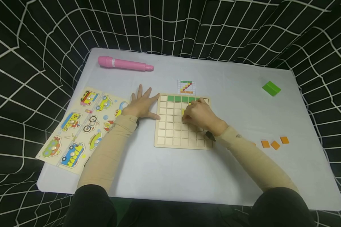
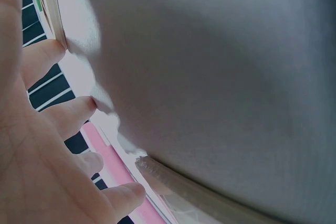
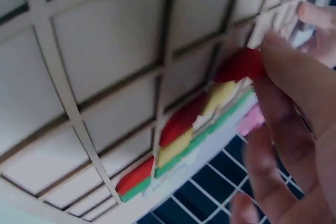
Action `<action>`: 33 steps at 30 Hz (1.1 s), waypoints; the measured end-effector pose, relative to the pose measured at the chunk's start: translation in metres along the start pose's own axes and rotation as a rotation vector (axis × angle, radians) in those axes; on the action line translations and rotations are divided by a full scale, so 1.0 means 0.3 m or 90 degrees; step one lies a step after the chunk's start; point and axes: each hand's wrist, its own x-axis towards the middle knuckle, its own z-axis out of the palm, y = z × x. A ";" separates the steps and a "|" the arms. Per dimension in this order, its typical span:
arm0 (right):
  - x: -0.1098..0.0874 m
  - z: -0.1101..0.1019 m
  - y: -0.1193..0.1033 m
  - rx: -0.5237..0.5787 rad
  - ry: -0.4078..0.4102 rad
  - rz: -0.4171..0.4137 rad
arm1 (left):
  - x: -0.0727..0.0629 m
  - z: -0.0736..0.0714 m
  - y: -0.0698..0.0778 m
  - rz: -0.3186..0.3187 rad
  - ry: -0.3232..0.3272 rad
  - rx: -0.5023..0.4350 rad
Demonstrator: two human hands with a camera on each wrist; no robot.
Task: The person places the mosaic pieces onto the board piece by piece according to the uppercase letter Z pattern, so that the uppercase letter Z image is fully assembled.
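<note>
A wooden grid board (image 1: 169,142) lies at the middle of the table, with a row of green tiles (image 1: 177,99) along its top. My left hand (image 1: 140,105) rests at the board's left edge, fingers spread, the thumb and a finger touching the frame. Over the upper right cells, my right hand (image 1: 200,115) pinches a red tile (image 3: 239,65) between thumb and finger. Other red tiles and yellow tiles (image 3: 176,149) sit in cells near it, partly hidden by this hand in the head view. Just above the board lies a small pattern card (image 1: 186,87).
A vehicle puzzle board (image 1: 83,126) lies to the left, partly under the left forearm. Behind is a pink microphone-shaped wand (image 1: 128,64). Several loose orange tiles (image 1: 275,145) lie at the right, with a green piece (image 1: 271,88) farther back. Dark netted curtains surround the table.
</note>
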 end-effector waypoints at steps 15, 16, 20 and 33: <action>-0.062 -0.017 0.046 0.026 0.021 0.030 | 0.011 0.007 0.019 0.006 -0.012 0.012; -0.073 -0.028 0.059 0.030 0.023 0.041 | 0.011 0.008 0.020 0.006 -0.012 0.013; -0.126 -0.060 0.116 0.023 0.019 0.085 | 0.012 0.008 0.021 0.003 -0.009 0.016; -0.307 -0.110 0.249 0.024 -0.051 0.202 | 0.012 -0.001 0.018 0.004 -0.003 0.023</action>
